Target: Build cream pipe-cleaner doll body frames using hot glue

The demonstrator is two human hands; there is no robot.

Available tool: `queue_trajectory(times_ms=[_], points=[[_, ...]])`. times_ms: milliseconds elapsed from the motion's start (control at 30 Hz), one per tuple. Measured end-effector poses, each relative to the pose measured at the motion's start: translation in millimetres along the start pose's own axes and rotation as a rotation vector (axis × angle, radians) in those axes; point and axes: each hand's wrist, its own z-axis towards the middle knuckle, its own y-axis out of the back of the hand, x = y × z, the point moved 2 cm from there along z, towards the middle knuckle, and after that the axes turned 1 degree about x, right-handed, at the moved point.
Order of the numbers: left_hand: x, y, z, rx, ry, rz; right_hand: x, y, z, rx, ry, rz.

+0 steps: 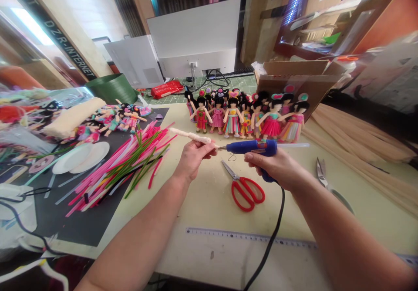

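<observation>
My left hand [193, 157] pinches a cream fuzzy pipe cleaner piece [189, 135], its long thin end pointing up and left. From the right, my right hand [276, 164] grips a blue hot glue gun [251, 147]. The metal nozzle meets the near end of the piece by my left fingertips; whether it touches cannot be made out. A clear glue stick [294, 145] sticks out behind the gun. Below the hands lie scissors with red handles [247, 191]. A black cord [272, 238] runs from the gun towards the table's front edge.
Several small dolls [232, 116] stand at the back before a cardboard box [294, 71]. Pink and green pipe cleaners [120, 169] are heaped left, near white plates [73, 158]. A ruler [235, 235] lies in front; metal shears [321, 171] and tan mesh fabric [359, 138] lie right.
</observation>
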Motion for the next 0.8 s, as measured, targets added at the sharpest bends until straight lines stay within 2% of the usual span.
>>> queue_trajectory(times_ms=[800], points=[[0.6, 0.3, 0.1, -0.002, -0.005, 0.013, 1.6, -1.1, -0.2, -0.006, 0.009, 0.006]])
